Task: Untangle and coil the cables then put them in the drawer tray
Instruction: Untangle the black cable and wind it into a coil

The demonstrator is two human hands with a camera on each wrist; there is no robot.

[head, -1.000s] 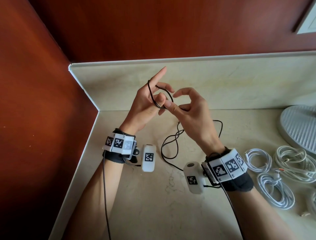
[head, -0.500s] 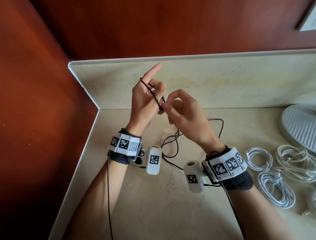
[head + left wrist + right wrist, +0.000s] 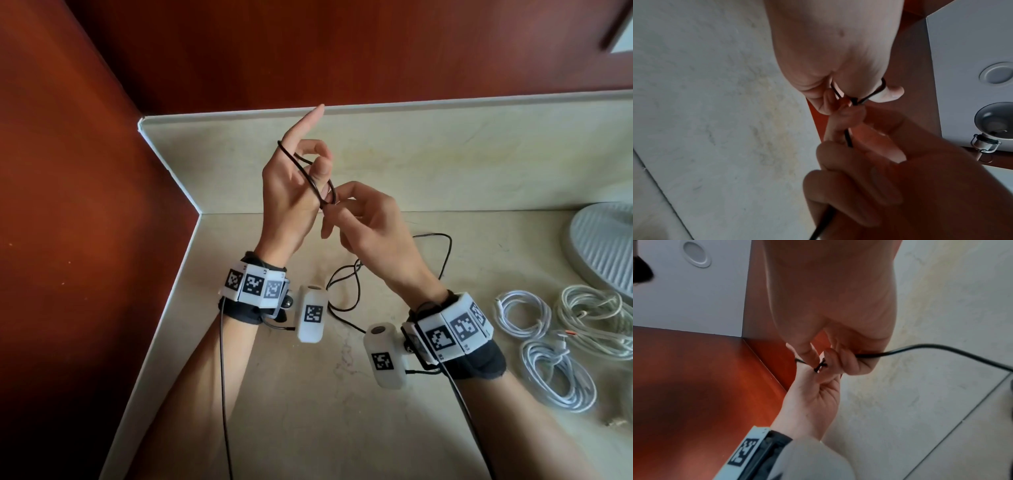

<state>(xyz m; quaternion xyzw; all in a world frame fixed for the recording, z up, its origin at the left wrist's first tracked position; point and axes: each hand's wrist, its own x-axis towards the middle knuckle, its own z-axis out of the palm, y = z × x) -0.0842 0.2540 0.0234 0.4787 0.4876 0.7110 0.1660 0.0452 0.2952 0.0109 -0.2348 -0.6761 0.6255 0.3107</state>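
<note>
A: Winding goes on at the bench [image 3: 342,428] corner: the left hand [image 3: 291,192] stands raised, forefinger straight, with the black cable [image 3: 308,174] looped over its fingers. The right hand [image 3: 373,222] pinches that cable just below the loop, thumb and forefinger closed on it.

B: What is new since a second ago?

A: The loop sat loose and round above the left fingers then; now it lies drawn flat across them, and the right hand has come in close under the left. The left hand has also tipped more upright. I read that as one more turn laid on and pulled snug.

B: Where is the rest of the cable?

A: Its tail drops from the right hand and lies in slack bends on the bench between the wrists, running off to the right. Quite a length is still unwound, so the coil looks only begun.

B: And the others?

A: White cables [image 3: 548,342] lie in coils at the near right, well apart from the hands. No drawer tray shows in any view, so putting away seems some way off.

B: Any risk?

A: The slack crosses itself on the bench; it may snag as it is drawn up.
</note>
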